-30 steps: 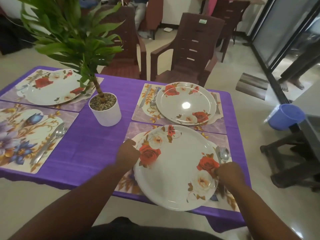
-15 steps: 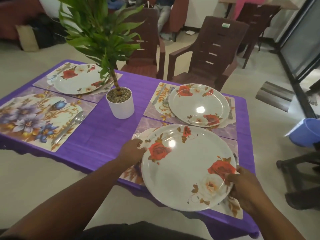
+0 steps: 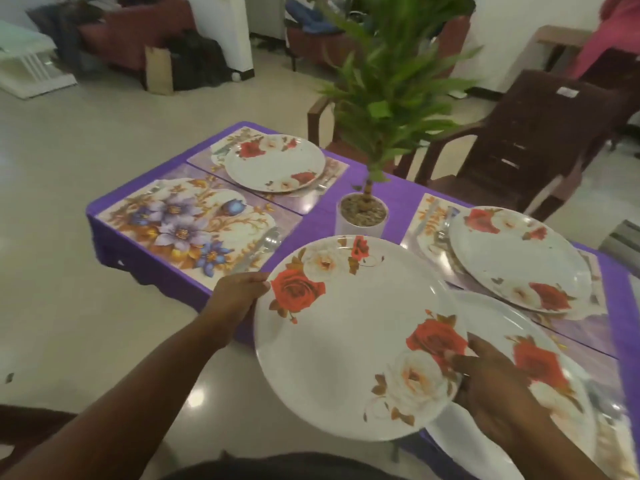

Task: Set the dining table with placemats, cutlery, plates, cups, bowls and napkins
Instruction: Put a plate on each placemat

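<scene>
Step in hand: plate placement; three of four placemats carry a plate, near-left placemat does not.
Carried plate: floral, held level in the air over the table's near edge, between the potted plant and the body, partly over the plate on the near-right setting.
Left hand: grip closed on the carried plate's left rim, fingers curled under.
Right hand: grip closed on the right rim, thumb on top over the rose print, fingers beneath.
Next move (judged): shift left and lower flat onto the bare near-left placemat, centred, then release both rims.
Obstruction: spoon and other cutlery along that placemat's right edge; keep the rim off them. Potted plant at table centre, just beyond the carried plate; leaves overhang the path.
Other settings: plate at far-left corner; plate at far-right, cutlery beside it.
Still missing (judged): cups, bowls, napkins not seen.
Surroundings: purple table cloth; brown chair behind the far edge.
</scene>
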